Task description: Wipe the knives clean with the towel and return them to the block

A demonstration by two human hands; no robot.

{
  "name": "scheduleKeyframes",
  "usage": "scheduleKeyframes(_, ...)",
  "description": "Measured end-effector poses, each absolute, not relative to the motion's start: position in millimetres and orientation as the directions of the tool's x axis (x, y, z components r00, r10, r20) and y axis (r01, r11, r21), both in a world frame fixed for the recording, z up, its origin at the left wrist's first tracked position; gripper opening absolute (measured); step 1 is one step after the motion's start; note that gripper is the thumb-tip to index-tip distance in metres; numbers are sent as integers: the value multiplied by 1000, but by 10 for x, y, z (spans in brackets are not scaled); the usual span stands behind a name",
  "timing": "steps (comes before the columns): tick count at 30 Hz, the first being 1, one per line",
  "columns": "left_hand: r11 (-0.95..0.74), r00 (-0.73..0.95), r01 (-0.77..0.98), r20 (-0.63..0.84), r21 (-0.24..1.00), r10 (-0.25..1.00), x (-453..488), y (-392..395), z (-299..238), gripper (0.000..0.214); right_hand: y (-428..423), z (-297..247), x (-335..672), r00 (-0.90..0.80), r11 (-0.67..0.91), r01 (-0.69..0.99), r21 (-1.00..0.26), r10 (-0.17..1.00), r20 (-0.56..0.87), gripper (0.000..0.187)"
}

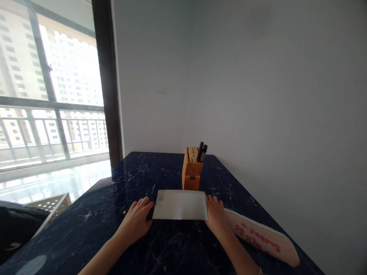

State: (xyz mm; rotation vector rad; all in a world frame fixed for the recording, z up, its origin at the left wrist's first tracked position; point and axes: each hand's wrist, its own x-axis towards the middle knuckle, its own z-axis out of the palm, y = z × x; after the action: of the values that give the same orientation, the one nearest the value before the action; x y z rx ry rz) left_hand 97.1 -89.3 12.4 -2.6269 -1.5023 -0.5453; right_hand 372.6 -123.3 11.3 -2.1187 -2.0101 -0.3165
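A cleaver (180,205) with a broad steel blade lies across the middle of the view, its black handle to the left. Around that handle my left hand (138,214) is closed, and the handle's end sticks out past the fingers. At the blade's right end, my right hand (215,212) touches the short edge with its fingers bent; its thumb is mostly hidden. Just beyond the blade stands a wooden knife block (192,168), with black-handled utensils (202,152) upright in its right side and bare slots on its left.
The dark blue marble-patterned table (155,172) narrows toward the back wall. A pale cloth with red lettering (263,238) lies along the right edge, beside my right forearm. On the left are a chair (54,208) with dark fabric on it and a large window (71,72).
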Motion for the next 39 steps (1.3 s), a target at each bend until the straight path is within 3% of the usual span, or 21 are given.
scheduleKeyframes(5,-518,458,812,257,268,851,946,-893,123,18,-1224,120,3735,60,-62,998,-5,957,285,29)
scheduleKeyframes(10,-598,590,694,161,400,791,857,-829,164,31,-1209,95,3756,64,-70,997,12,954,294,37)
scheduleKeyframes(19,-505,486,846,141,173,863,780,-806,275,47,-1187,76,3761,124,-152,987,52,928,350,22)
scheduleKeyframes(23,-453,436,879,138,148,889,763,-783,260,44,-1209,112,3805,176,-219,974,67,902,393,21)
scheduleKeyframes(29,-433,430,901,116,6,896,816,-822,239,39,-1219,305,3849,234,-292,956,29,819,524,21)
scheduleKeyframes(33,-467,463,884,110,13,879,956,-921,204,41,-1236,338,3722,161,-185,982,-19,798,581,18)
scheduleKeyframes(39,-533,528,845,90,42,844,1176,-1048,105,52,-1225,179,3454,4,26,998,-58,884,468,22)
